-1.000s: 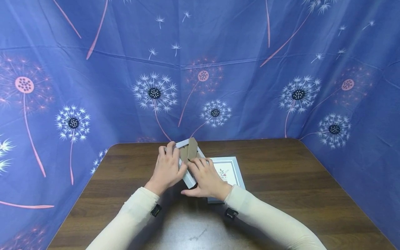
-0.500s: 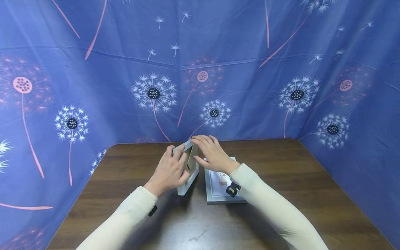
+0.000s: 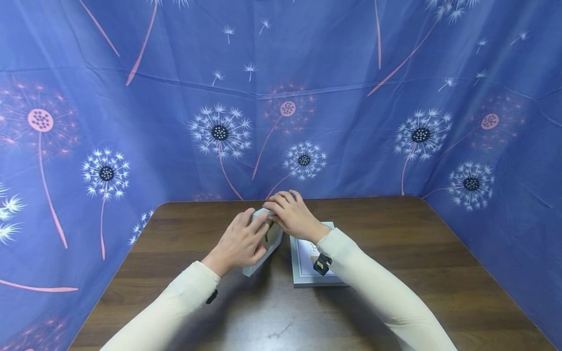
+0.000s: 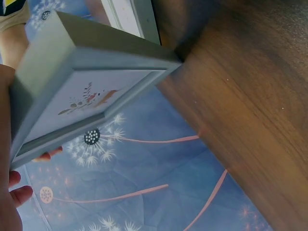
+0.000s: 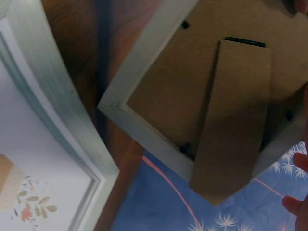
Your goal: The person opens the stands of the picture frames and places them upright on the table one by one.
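A pale grey-white picture frame [image 3: 275, 239] stands tilted on its edge between both hands. Its front [image 4: 125, 53] holds a small floral print. In the right wrist view its brown backing [image 5: 168, 110] shows, with a hinged easel stand [image 5: 236, 120] and small black tabs. My left hand [image 3: 239, 241] grips the frame's left side, fingers over the upper edge. At the top corner, my right hand [image 3: 295, 215] curls its fingers over the rim. To the right, a second picture frame [image 3: 300, 281] lies face up on the table, partly under my right forearm; its floral picture [image 5: 33, 202] shows in the right wrist view.
The brown wooden table [image 3: 184, 234] extends around both frames. A blue cloth with dandelion print [image 3: 351, 122] hangs behind it and at its sides. Black devices sit on the wrists, such as this wrist camera [image 3: 322, 264].
The held frame has turned from leaning back, stand side up, to tilted on edge. My right hand has moved from its lower right side to the top corner and now curls over it.
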`<state>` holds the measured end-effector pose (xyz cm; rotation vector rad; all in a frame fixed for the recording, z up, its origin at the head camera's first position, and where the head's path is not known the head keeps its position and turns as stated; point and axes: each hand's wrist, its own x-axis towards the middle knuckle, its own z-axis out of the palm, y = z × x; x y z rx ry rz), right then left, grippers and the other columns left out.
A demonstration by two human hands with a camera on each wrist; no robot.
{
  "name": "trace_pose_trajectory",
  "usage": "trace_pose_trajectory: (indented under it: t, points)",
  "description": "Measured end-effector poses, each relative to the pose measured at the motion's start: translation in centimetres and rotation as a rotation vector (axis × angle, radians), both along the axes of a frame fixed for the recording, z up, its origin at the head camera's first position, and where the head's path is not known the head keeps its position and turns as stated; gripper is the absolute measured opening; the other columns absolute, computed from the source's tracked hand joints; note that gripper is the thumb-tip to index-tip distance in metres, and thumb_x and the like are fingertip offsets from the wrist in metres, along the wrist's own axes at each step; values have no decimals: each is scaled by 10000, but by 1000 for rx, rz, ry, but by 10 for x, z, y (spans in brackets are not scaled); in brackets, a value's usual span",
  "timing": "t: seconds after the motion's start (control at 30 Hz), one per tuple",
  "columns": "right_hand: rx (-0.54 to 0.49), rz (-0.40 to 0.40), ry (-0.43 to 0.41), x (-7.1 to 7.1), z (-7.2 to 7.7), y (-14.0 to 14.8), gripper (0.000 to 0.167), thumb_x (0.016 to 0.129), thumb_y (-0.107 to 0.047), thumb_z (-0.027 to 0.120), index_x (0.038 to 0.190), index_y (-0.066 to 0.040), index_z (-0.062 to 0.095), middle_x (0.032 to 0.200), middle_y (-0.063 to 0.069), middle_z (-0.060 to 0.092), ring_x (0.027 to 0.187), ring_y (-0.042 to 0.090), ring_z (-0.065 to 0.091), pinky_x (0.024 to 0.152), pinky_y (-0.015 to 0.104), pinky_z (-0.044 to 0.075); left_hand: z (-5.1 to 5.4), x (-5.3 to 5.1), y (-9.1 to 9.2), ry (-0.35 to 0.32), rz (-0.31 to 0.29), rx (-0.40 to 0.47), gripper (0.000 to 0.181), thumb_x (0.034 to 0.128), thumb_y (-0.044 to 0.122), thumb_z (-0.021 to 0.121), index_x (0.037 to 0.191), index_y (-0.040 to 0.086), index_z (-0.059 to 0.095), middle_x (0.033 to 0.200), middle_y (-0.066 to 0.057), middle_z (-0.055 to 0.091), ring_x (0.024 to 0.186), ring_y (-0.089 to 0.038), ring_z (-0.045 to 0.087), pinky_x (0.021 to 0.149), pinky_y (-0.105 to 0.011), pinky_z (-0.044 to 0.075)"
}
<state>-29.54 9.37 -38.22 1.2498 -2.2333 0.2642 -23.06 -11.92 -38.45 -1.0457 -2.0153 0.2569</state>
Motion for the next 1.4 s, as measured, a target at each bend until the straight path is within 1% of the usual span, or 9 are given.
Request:
trace_pose_trajectory:
  t: [0.2,0.37,0.5,0.67,0.83,1.0,1.1,1.2,1.4]
  points:
    - [-58,-10,66,5,-3,-1,327,951,-192,648,1245,-64,587,1229,114,615,1129,287,589,963,547,440,4,-1,-6,47,2,-3,518,729,365,687,1158,92,591,1341,-125,480,1137,-363,465,880,-461,438]
    - [-129,-50,118,7,0,0,318,938,-212,655,1206,-56,582,1140,98,627,1023,294,620,881,517,480,8,-5,-14,103,2,62,588,797,296,659,1347,158,504,1436,-138,441,1150,-352,495,869,-446,460]
    - [-176,-86,162,8,-1,3,299,1021,-296,519,1199,-60,569,1119,105,619,1002,310,616,810,506,499,5,-9,-18,112,-28,177,629,831,285,669,1402,155,439,1442,-185,435,1112,-368,529,841,-456,479]
    - [-253,-103,188,11,-4,6,442,1070,-400,300,1189,-58,552,1103,129,608,968,326,597,719,472,495,-4,-11,-20,14,-53,399,750,772,322,731,1404,84,406,1389,-259,437,1052,-429,533,762,-514,469]
    - [-347,-103,171,14,0,9,333,1040,-324,454,1192,-41,542,1100,147,590,927,339,571,675,464,462,-13,-9,-21,-78,-5,536,733,759,317,749,1355,14,449,1303,-256,492,1044,-452,531,753,-548,454]
    - [-406,-130,130,16,2,13,321,924,-194,625,1190,-33,545,1093,145,580,917,335,551,667,464,445,-20,-7,-21,-87,34,576,429,818,299,721,1094,4,578,1215,-223,567,1116,-442,526,820,-583,446]
    - [-423,-140,90,16,0,15,332,912,-167,652,1193,-31,541,1095,143,574,919,331,545,686,461,446,-24,-8,-21,-68,48,579,357,825,272,737,996,1,580,1184,-220,587,1137,-447,527,844,-594,439]
    - [-434,-142,50,18,-3,16,328,917,-149,655,1198,-31,531,1091,143,567,909,326,540,695,461,453,-25,-8,-21,-71,60,589,360,808,248,777,974,-1,577,1161,-207,594,1149,-442,524,859,-592,427]
    - [-476,-121,-9,19,-6,15,301,931,-108,647,1181,-12,510,1049,153,554,892,328,530,760,476,470,-18,-6,-19,-141,40,683,372,759,177,835,986,-2,600,1142,-183,606,1173,-435,497,870,-603,391]
